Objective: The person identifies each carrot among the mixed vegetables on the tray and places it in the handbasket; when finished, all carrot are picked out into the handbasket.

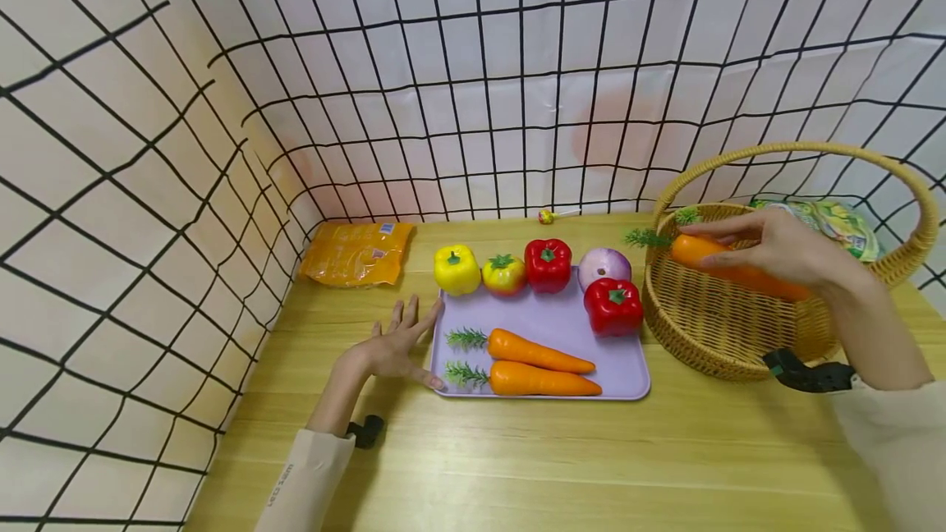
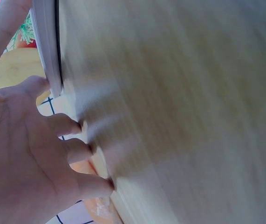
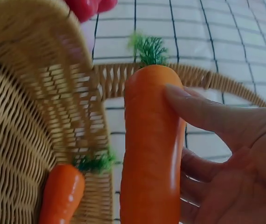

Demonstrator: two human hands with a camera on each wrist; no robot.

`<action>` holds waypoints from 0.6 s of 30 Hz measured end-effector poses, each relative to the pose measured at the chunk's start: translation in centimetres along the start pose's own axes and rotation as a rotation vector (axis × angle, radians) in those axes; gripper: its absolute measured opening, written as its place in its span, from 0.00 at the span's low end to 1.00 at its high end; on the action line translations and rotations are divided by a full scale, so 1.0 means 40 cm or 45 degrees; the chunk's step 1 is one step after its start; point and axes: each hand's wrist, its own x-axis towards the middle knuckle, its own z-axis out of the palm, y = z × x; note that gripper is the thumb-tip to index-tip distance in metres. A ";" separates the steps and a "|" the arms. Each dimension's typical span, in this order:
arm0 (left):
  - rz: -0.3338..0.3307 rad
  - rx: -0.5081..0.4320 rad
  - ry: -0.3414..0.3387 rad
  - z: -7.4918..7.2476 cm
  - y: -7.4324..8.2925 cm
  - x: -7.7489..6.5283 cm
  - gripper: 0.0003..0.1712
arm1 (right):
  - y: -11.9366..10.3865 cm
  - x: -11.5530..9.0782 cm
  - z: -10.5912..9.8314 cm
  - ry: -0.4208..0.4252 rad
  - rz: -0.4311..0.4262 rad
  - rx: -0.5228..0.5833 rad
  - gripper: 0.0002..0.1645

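Right wrist view shows the right hand's grip [image 1: 791, 249] pinching an orange carrot [image 3: 151, 140] between thumb and fingers, close to its leafy end. From the head view, that carrot lies across the opening of the wicker basket [image 1: 668, 333], leaves toward the left. A firm, light pinch on the thick part should control it well; the arched handle [image 1: 798, 147] asks for care, as leaves or knuckles could catch on it. A second carrot [image 3: 62, 196] is inside, its leaves at the rim, so any lowering is best done slowly beside it. Farther left, the left hand's grip [image 1: 395, 351] is spread at the left edge of the lilac tray [image 1: 510, 312], useful for steadying it. Two more carrots lie along the tray's near side, the upper one [image 1: 539, 351] just beside the lower [image 1: 543, 378], on the table [image 1: 554, 466].
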 end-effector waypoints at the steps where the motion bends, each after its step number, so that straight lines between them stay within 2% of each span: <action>1: 0.001 0.000 0.002 0.000 -0.001 0.000 0.76 | 0.011 0.003 -0.003 -0.004 -0.005 -0.008 0.31; 8: 0.015 0.006 0.014 0.001 -0.004 0.003 0.76 | 0.073 0.021 -0.018 -0.046 -0.001 -0.055 0.31; 13: 0.008 -0.003 0.006 0.003 -0.004 0.005 0.76 | 0.109 0.026 -0.024 -0.070 0.067 -0.021 0.34; 18: -0.002 -0.001 0.003 0.000 -0.003 0.002 0.76 | 0.140 0.030 -0.036 -0.023 0.142 -0.009 0.39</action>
